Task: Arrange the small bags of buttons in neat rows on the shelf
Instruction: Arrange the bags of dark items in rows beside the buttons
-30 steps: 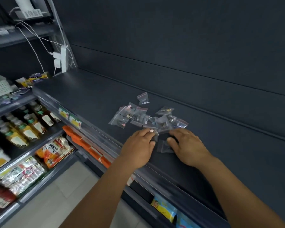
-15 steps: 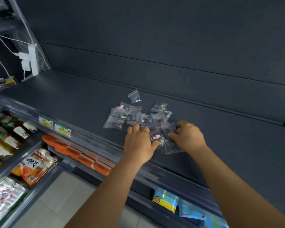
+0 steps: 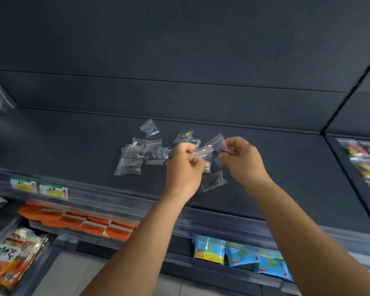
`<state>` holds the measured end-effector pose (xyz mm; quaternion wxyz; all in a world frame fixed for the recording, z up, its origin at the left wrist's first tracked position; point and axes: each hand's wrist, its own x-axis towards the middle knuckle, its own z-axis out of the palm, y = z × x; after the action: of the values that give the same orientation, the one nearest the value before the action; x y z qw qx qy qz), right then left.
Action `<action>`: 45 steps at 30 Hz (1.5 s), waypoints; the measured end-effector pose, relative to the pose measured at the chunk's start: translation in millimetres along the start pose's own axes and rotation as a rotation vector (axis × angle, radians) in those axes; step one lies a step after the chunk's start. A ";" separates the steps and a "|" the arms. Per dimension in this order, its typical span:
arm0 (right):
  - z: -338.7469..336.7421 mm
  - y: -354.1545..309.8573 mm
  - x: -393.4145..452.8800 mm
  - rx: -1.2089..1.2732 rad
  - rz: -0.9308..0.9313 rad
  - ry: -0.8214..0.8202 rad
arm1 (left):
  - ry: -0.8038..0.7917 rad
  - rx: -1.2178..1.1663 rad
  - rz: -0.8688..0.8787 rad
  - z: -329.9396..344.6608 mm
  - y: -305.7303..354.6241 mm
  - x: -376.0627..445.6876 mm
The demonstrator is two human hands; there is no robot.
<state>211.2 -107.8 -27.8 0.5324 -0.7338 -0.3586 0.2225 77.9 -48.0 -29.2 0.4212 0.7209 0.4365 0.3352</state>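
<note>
Left fingers (image 3: 188,149) pinching one bag (image 3: 203,151), right fingers (image 3: 230,151) pinching another bag (image 3: 217,142), one dark shelf (image 3: 73,146)

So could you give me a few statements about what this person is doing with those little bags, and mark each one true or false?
1. Both hands hold small bags. True: the left hand and right hand each pinch a bag above the dark shelf.
2. The bags already lie in neat rows. False: the bags on the shelf lie in a loose, overlapping heap.
3. Orange packets sit on a lower shelf. True.
4. The bags are opaque paper. False: they are clear plastic.
</note>
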 end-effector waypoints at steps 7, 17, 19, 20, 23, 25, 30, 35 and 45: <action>-69.2 3.3 -28.8 0.350 0.143 0.053 | -0.205 -0.283 -0.093 55.8 49.5 -17.0; -224.1 47.5 -75.4 0.334 0.119 0.311 | -0.496 -0.365 -0.032 178.1 127.9 -85.0; -261.3 59.7 -88.4 0.327 0.138 0.381 | -0.509 -0.372 -0.064 208.0 144.3 -104.6; -279.7 65.8 -95.4 0.315 0.151 0.413 | -0.514 -0.380 -0.079 222.9 151.8 -114.4; -336.2 85.4 -118.5 0.256 0.173 0.497 | -0.509 -0.370 -0.095 269.7 174.4 -144.3; -369.8 96.7 -132.2 0.231 0.184 0.526 | -0.527 -0.376 -0.098 298.5 189.0 -163.2; -438.8 118.0 -160.3 0.215 0.216 0.522 | -0.604 -0.396 -0.105 363.1 222.1 -202.1; -499.5 137.5 -176.9 0.185 0.204 0.597 | -0.681 -0.364 -0.033 419.6 252.3 -229.2; -611.3 181.3 -169.0 0.188 0.260 0.789 | -0.831 -0.291 0.135 542.9 305.0 -236.9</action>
<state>587.9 -648.8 -3.5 0.6609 -0.7501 -0.0097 0.0216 552.3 -515.2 -10.3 0.6350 0.7546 0.1305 0.1016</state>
